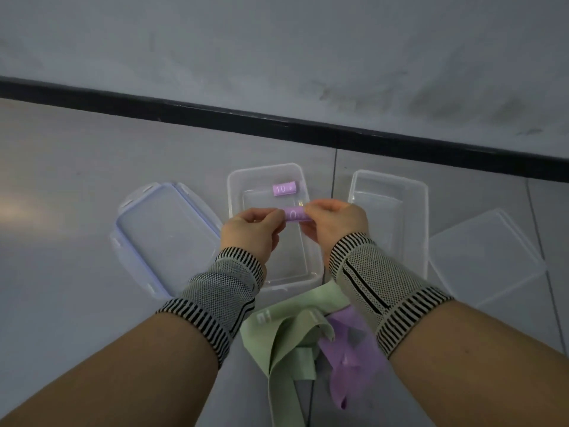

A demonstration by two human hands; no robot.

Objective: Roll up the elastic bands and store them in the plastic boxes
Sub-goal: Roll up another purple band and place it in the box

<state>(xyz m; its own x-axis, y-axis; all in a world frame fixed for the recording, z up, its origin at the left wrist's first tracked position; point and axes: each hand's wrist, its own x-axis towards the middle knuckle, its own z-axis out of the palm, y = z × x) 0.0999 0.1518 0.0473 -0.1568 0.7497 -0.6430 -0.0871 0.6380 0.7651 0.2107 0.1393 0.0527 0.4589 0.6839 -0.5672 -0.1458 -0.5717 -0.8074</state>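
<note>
Both hands hold a rolled purple elastic band (295, 215) just above the middle clear plastic box (237, 192). My left hand (252, 231) pinches its left end and my right hand (334, 221) its right end. Another rolled purple band (284, 189), marked 10, lies at the far end inside that box. A second clear box (418, 192) stands to the right with nothing visible in it. Loose green bands (286, 337) and a loose purple band (351, 349) lie in a heap between my forearms, near me.
A blue-rimmed lid (163, 232) lies flat left of the middle box. A clear lid (486, 257) lies right of the second box. Everything rests on a grey tiled floor; a black skirting strip (277, 121) and wall run behind. Both wrists wear striped knitted bands.
</note>
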